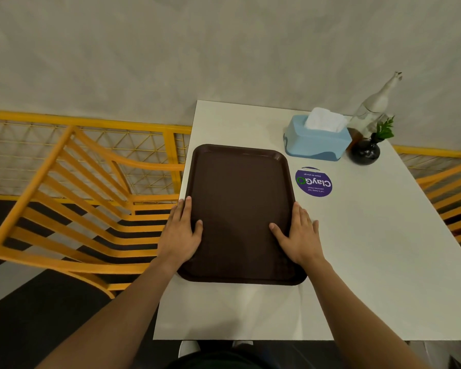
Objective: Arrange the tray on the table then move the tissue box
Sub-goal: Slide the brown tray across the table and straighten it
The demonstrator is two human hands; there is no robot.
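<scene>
A dark brown tray (pixel 240 198) lies flat on the white table (pixel 357 249), along its left side. My left hand (pixel 180 233) rests on the tray's left rim, thumb inside the tray and fingers over the edge. On the right rim, my right hand (pixel 300 235) lies the same way, thumb on the tray floor. Both hands grip the tray at its near half. A light blue tissue box (pixel 317 141) with white tissue sticking out stands at the far right of the table, just beyond the tray's far right corner and apart from it.
A round purple sticker (pixel 313 182) is on the table right of the tray. A black vase with a green sprig (pixel 365 153) and a glass bottle (pixel 370 110) stand beside the tissue box. Orange chairs (pixel 77 209) flank the table; an orange railing (pixel 91 123) runs behind.
</scene>
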